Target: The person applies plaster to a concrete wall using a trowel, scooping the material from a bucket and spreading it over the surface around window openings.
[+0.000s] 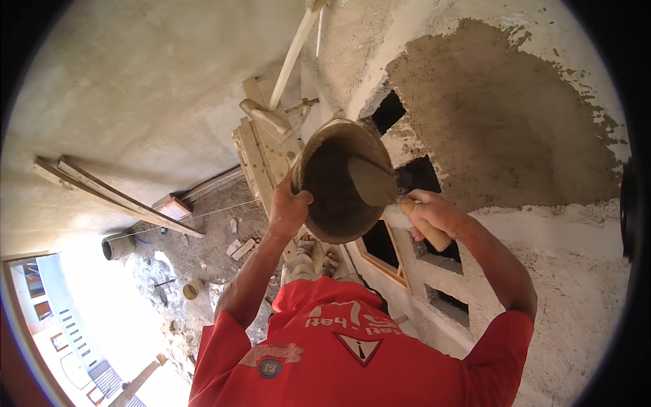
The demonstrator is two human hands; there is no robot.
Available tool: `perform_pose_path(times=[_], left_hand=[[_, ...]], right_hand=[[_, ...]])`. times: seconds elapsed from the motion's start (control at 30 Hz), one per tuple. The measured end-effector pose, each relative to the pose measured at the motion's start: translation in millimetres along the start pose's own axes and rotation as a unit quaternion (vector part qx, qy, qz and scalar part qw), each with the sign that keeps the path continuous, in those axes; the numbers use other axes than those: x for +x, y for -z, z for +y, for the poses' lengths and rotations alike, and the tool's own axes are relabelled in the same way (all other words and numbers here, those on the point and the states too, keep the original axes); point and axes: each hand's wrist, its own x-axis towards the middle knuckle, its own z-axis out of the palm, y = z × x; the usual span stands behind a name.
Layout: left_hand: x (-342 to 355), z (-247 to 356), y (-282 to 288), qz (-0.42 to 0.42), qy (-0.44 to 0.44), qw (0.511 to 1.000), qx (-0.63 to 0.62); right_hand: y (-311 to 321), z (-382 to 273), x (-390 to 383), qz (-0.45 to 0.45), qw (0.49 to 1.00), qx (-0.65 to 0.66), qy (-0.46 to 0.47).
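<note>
A round, mortar-stained bucket is held up in front of me, its mouth facing me and its inside dark. My left hand grips it by the left rim, thumb over the edge. My right hand is closed round the wooden handle of a trowel. The trowel's smooth grey blade reaches across the right side of the bucket's mouth. Whether mortar lies on the blade or deep in the bucket, I cannot tell. To the right, a wide patch of darker, damp-looking plaster covers the wall.
Dark square openings run down the wall beside the bucket, one with a wooden frame. My feet stand on planks high over a littered floor. More boards lie beyond; long timbers lean left. A small bucket stands below.
</note>
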Motion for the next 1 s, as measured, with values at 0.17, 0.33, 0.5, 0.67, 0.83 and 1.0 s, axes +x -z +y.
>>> perform_pose_path(times=[0.17, 0.33, 0.5, 0.67, 0.83, 1.0], left_hand=[[-5, 19, -4, -0.023, 0.016, 0.999, 0.038], [-1, 12, -2, -0.066, -0.011, 0.996, 0.065], [-3, 41, 1, -0.080, -0.012, 0.991, 0.111], [7, 30, 10, -0.075, 0.003, 0.997, 0.013], [-6, 17, 18, -0.059, 0.003, 0.998, 0.021], [-6, 28, 0, -0.058, 0.007, 0.996, 0.074]], right_hand=[[-24, 11, 31, -0.040, 0.998, 0.050, 0.023], [-46, 7, 65, 0.097, 0.938, -0.257, 0.210], [-54, -9, 60, 0.067, 0.826, -0.453, 0.330], [-58, -9, 48, 0.042, 0.669, -0.662, 0.335], [-21, -29, 4, 0.108, 0.589, -0.716, 0.358], [-21, -33, -14, 0.214, 0.597, -0.739, 0.227]])
